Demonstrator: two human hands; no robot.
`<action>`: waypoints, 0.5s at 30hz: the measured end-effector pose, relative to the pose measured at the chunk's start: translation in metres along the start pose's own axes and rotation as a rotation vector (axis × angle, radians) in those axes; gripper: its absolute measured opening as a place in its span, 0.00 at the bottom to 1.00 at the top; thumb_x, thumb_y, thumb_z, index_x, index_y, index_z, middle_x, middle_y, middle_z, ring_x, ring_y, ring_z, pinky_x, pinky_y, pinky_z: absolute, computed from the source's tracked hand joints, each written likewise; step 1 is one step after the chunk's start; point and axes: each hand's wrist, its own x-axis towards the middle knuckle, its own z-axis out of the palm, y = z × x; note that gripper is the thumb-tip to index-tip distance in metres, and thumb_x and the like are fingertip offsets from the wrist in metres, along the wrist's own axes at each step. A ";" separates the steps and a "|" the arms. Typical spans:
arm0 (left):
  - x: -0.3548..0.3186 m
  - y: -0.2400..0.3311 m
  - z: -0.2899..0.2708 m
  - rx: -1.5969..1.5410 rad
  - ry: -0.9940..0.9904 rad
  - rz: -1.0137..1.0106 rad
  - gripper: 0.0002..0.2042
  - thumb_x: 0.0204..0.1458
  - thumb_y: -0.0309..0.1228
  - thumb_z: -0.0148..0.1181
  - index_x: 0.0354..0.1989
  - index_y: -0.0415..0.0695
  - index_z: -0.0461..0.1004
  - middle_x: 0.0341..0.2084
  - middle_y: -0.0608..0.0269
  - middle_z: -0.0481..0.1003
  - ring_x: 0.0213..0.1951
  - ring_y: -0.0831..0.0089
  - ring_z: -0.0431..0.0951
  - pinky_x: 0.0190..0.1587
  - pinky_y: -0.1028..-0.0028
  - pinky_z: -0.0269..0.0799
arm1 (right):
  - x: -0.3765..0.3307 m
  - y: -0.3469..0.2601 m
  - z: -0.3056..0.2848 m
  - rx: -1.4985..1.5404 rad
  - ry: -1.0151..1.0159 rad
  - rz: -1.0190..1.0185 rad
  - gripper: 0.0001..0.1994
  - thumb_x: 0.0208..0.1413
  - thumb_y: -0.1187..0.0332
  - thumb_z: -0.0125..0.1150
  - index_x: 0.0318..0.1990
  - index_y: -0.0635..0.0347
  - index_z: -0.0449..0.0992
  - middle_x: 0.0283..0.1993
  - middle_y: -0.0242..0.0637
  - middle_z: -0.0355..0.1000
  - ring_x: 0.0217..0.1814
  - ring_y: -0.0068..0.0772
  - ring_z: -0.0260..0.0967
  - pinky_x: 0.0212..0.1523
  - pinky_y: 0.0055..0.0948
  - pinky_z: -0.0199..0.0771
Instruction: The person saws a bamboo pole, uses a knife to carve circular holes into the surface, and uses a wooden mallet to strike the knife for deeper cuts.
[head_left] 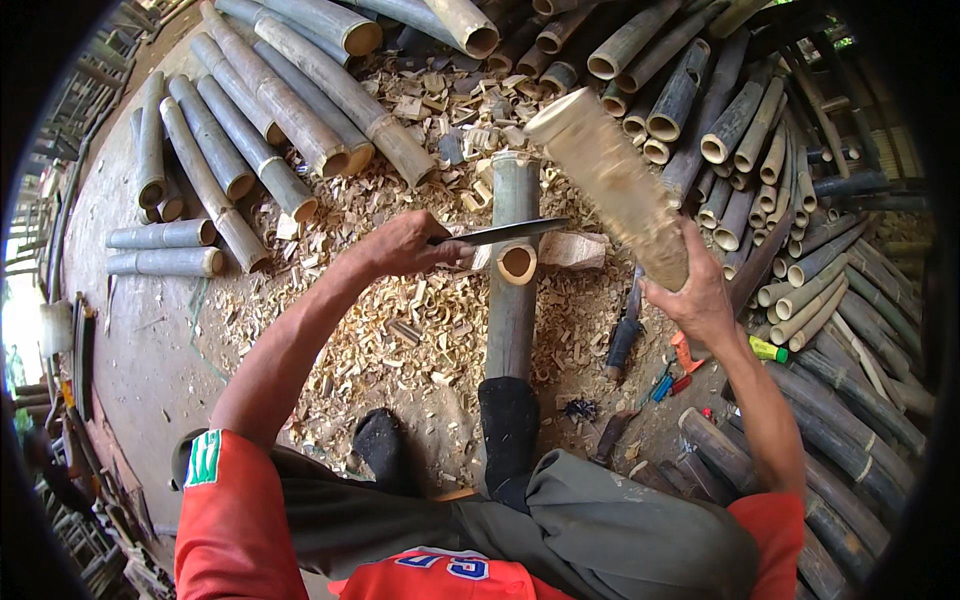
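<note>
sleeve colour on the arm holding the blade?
Orange-red sleeve with a green-and-white patch; left hand grips the blade. Head view.

A bare earthen floor [140, 340] is seen in daylight, strewn with pale wood shavings [400, 330]. Cut bamboo poles [250, 130] are stacked at the left and right (ends mostly hollow), leaving a littered middle.

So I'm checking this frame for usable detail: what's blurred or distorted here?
Head view: the wooden club in the right hand is smeared by motion blur; the left hand and its blade stay sharp; fisheye bends the bamboo poles toward the dark rim; lighting is even daylight.
</note>
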 end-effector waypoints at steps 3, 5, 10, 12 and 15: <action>0.005 -0.014 0.002 0.204 0.062 0.089 0.33 0.60 0.67 0.57 0.31 0.46 0.88 0.12 0.67 0.72 0.15 0.74 0.69 0.18 0.66 0.64 | -0.013 0.001 0.014 0.187 0.113 -0.024 0.40 0.48 0.55 0.76 0.65 0.70 0.66 0.57 0.49 0.75 0.57 0.41 0.75 0.60 0.40 0.74; 0.002 -0.018 -0.003 0.322 0.042 0.081 0.31 0.63 0.62 0.58 0.29 0.44 0.87 0.12 0.67 0.71 0.14 0.73 0.67 0.17 0.66 0.63 | -0.024 0.001 0.022 0.345 0.065 0.083 0.42 0.48 0.51 0.75 0.64 0.71 0.66 0.56 0.46 0.74 0.58 0.36 0.72 0.62 0.37 0.71; -0.015 -0.029 -0.027 0.445 0.037 0.022 0.30 0.64 0.61 0.60 0.26 0.44 0.86 0.09 0.68 0.69 0.12 0.74 0.66 0.17 0.66 0.62 | -0.041 0.001 0.041 0.473 -0.009 0.160 0.40 0.49 0.54 0.75 0.64 0.70 0.66 0.55 0.44 0.73 0.57 0.34 0.72 0.62 0.35 0.71; -0.021 -0.031 -0.031 0.509 0.057 -0.008 0.32 0.62 0.64 0.59 0.25 0.44 0.85 0.09 0.68 0.68 0.12 0.74 0.65 0.16 0.66 0.62 | -0.040 -0.005 0.045 0.450 -0.018 0.121 0.40 0.50 0.56 0.75 0.66 0.70 0.65 0.55 0.44 0.74 0.56 0.35 0.73 0.61 0.36 0.72; -0.025 -0.029 -0.028 0.574 0.089 -0.078 0.33 0.61 0.66 0.58 0.25 0.45 0.85 0.10 0.68 0.69 0.12 0.73 0.66 0.17 0.66 0.63 | -0.033 -0.026 0.053 0.415 -0.076 0.112 0.39 0.51 0.56 0.74 0.65 0.70 0.64 0.57 0.45 0.73 0.56 0.37 0.74 0.59 0.39 0.75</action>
